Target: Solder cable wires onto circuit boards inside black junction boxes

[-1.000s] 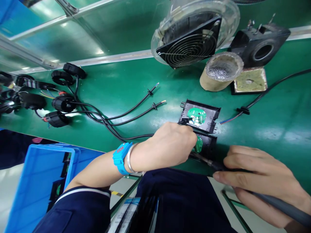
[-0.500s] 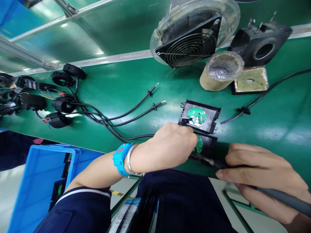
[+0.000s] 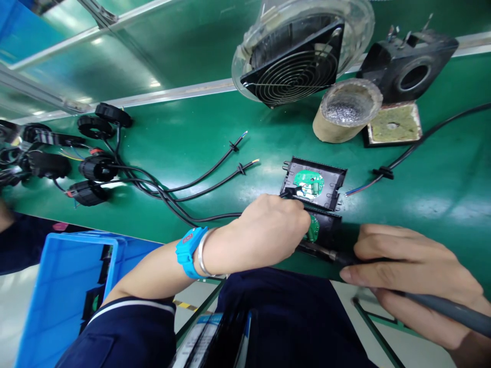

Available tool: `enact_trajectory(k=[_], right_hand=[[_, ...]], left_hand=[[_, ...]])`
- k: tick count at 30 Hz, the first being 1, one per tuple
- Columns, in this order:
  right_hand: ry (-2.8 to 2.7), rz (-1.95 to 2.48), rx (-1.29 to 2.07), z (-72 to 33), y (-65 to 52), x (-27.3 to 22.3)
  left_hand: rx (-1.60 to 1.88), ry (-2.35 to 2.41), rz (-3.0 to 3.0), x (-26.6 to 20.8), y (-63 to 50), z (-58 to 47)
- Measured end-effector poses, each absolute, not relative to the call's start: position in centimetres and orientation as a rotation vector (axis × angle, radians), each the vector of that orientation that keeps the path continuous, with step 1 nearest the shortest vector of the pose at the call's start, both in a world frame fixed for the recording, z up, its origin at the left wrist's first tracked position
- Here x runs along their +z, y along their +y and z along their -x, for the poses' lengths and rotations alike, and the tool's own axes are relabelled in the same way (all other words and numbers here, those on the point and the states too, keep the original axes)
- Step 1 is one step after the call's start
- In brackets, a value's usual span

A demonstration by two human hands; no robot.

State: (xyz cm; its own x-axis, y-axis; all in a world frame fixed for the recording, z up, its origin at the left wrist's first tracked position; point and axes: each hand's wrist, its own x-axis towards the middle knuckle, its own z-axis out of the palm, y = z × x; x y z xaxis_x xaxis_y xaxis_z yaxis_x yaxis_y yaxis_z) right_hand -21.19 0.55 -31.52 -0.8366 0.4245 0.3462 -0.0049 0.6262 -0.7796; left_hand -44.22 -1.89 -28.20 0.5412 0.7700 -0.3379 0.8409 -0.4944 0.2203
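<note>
My left hand (image 3: 274, 227) is closed on a black cable (image 3: 224, 216), which runs in from the left; a dark piece of it juts out past the fingers. Most of the grip is hidden behind the knuckles. Under that hand lies a black plastic housing (image 3: 330, 227) with a green circuit board (image 3: 313, 228), partly covered. Just behind it sits a second open housing (image 3: 333, 191) holding another green board (image 3: 309, 185). My right hand (image 3: 418, 276) grips a soldering iron (image 3: 337, 257) like a pen. Its tip reaches the near housing beside my left hand, where the contact is hidden.
Behind stand a caged fan (image 3: 297, 76), a cardboard tube (image 3: 333, 125) with shiny metallic contents, a sponge tray (image 3: 395, 125) and a black iron holder (image 3: 410, 71). Cables with black round caps (image 3: 97, 166) lie left; another cable (image 3: 422, 143) lies right. A blue bin (image 3: 49, 291) is front left.
Both hands hold nearly the same pose over the near housing. The whole view has shifted slightly, and part of another person's arm now shows at the left edge.
</note>
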Motion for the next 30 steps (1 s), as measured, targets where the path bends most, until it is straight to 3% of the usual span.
enact_trajectory(k=[8, 14, 30], right_hand=[[-2.273, 0.339, 1.173, 21.3, 0.8, -31.1], [-2.229, 0.537, 0.970, 20.9, -0.2, -29.9], [-2.106, 0.690, 0.844, 21.5, -4.0, -31.6]], left_hand=[[-0.272, 1.316, -2.436, -28.1, -1.8, 44.2], [-0.268, 1.297, -2.454, -28.0, -1.9, 44.3], [-0.230, 1.344, -2.536, -28.5, -2.0, 44.2]])
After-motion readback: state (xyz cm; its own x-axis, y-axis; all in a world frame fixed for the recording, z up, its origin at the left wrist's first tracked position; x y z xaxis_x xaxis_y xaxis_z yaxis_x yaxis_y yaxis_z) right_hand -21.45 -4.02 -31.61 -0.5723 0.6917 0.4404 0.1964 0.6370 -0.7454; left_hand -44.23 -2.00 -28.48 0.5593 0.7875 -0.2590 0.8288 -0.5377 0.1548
